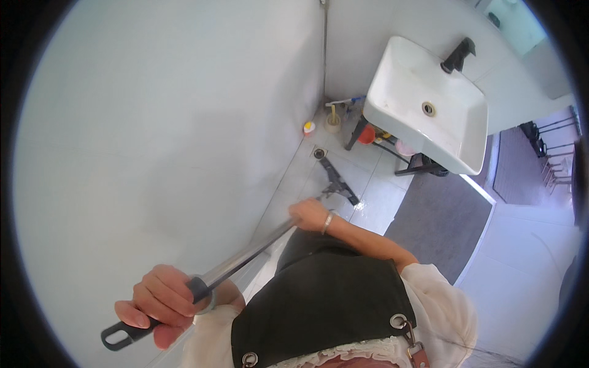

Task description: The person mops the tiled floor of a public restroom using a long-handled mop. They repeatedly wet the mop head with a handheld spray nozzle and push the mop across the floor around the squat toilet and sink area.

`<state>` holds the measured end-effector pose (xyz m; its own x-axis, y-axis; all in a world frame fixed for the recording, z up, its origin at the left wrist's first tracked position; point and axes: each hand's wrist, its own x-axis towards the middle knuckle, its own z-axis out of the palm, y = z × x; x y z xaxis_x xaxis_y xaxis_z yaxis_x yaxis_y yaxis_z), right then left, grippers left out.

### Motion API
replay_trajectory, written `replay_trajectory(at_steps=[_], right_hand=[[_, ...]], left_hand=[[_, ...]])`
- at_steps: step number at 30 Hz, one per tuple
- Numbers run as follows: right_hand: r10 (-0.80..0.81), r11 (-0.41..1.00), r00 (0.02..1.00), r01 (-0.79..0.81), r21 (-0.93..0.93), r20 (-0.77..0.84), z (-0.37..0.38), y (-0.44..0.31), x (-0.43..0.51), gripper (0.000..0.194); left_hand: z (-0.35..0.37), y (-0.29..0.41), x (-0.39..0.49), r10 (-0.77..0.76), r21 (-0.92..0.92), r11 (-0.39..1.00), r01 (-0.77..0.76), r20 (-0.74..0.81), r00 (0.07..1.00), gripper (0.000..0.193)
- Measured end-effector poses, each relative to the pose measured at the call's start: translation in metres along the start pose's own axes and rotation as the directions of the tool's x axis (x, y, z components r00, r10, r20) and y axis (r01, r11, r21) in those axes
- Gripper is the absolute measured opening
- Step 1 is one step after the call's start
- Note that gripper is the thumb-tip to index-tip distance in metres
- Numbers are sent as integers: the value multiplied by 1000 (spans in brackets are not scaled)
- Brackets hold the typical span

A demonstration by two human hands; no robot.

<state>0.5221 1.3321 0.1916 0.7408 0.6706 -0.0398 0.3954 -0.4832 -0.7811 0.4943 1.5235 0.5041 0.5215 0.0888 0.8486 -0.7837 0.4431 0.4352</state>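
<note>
My left hand (163,301) grips the black plastic end of a long metal pole (251,255), low at the left. Further down the shaft, my right hand (310,215), with a bracelet at its wrist, is closed around the same pole. At the far end, the black head of a floor squeegee (339,181) is down at the tiled floor (303,170). One end of its blade lies just beside a round floor drain (319,153). Near the blade's other end, the tiles shine brightly.
A white washbasin (430,108) with a black faucet (458,55) juts from the wall on a black stand (355,133). Below it sit a red container (366,135) and a pink item (405,148). A bottle (309,128) and a brush holder (332,123) stand in the corner. A dark mat (437,216) lies right.
</note>
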Motion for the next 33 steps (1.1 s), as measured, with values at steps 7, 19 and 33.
replay_trajectory(at_steps=[7,19,33], right_hand=[[396,907,840,-422,13,-370,-12,59,-114,6],[825,556,557,-830,-33,-93,55,149,-33,16],[615,785,782,-597,162,-97,-2,68,145,13]], left_hand=[[5,-86,-29,-461,-414,766,492,178,869,24],[-79,-161,-48,-863,-20,471,882,197,466,12],[-93,-125,70,-676,257,720,644,53,735,25]])
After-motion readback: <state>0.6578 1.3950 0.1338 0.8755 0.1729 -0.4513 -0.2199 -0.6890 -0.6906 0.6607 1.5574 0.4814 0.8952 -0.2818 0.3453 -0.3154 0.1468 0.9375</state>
